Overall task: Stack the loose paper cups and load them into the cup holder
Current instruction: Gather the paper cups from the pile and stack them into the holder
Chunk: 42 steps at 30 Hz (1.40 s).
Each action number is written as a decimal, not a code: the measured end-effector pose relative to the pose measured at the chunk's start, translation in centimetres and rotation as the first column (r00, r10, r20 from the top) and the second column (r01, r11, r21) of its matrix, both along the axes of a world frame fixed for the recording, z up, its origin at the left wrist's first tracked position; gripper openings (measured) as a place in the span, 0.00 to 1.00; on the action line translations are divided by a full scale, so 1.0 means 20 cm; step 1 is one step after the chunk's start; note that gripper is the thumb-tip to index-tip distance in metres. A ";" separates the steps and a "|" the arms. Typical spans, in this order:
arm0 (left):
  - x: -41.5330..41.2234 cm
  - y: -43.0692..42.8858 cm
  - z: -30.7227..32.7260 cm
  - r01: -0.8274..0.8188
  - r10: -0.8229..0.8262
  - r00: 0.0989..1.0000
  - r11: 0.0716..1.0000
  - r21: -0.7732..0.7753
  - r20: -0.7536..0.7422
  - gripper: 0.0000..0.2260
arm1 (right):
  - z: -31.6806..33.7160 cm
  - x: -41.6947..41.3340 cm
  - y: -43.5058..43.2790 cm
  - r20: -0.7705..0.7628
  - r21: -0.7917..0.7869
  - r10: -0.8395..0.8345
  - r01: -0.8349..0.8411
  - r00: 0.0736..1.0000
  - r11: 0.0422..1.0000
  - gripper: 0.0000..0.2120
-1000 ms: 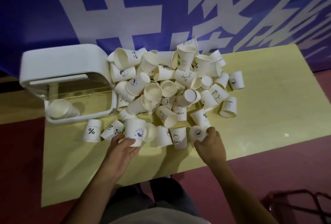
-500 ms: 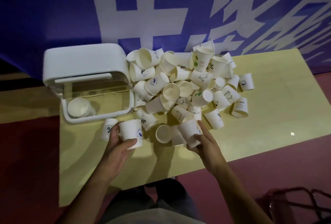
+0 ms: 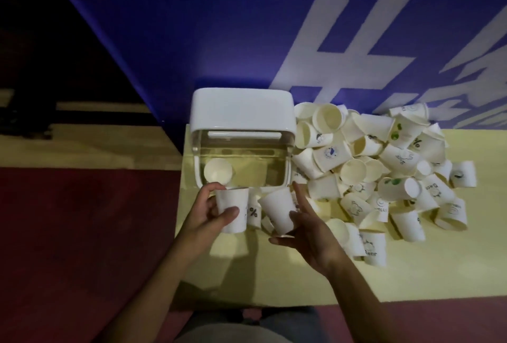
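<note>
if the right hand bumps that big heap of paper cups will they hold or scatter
Probably scatter. The heap of paper cups is loose, with cups lying at every angle rather than nested, so little locks them together. Many lie on their sides, so they may roll across the table. They look thin and light; the right hand holds one in a loose grip.

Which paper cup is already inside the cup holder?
The single cup lying on its side at the left of the clear-walled cup holder, its mouth facing the camera. All the others are in the hands or outside on the table.
</note>
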<state>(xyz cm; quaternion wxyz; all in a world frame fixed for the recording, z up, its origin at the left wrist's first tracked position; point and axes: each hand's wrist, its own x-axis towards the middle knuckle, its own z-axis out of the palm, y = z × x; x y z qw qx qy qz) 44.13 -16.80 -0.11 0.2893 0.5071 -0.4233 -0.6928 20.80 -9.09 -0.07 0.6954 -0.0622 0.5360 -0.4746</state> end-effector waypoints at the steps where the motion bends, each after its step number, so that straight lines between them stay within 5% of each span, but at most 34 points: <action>1: 0.04 -0.02 0.00 -0.003 0.003 1.000 1.000 -0.010 0.012 0.26 | 0.00 0.04 -0.03 -0.001 0.005 0.017 -0.017 1.000 1.000 0.31; 9: 0.17 -0.11 -0.05 -0.003 0.003 1.000 1.000 -0.030 0.002 0.22 | 0.00 0.25 -0.19 -0.050 -0.010 0.142 -0.143 0.989 0.990 0.25; 16: 0.20 -0.15 -0.08 -0.073 0.084 0.993 0.989 -0.130 0.081 0.15 | 0.01 0.28 -0.27 -0.392 -0.042 0.171 -0.204 0.904 0.978 0.19; 23: 0.23 -0.27 -0.12 -0.085 0.141 0.973 0.955 -0.283 0.183 0.33 | -0.06 0.24 -0.33 -0.751 -0.051 0.180 -0.328 0.635 0.943 0.41; 31: 0.14 -0.40 -0.19 0.048 0.128 0.936 0.876 -0.479 0.329 0.32 | -0.09 0.23 -0.35 -0.840 -0.074 0.114 -0.320 0.530 0.944 0.34; 42: 0.10 -0.45 -0.39 0.253 0.056 0.836 0.844 -0.473 0.547 0.35 | -0.11 0.19 -0.32 -0.855 -0.106 0.081 -0.326 0.513 0.939 0.35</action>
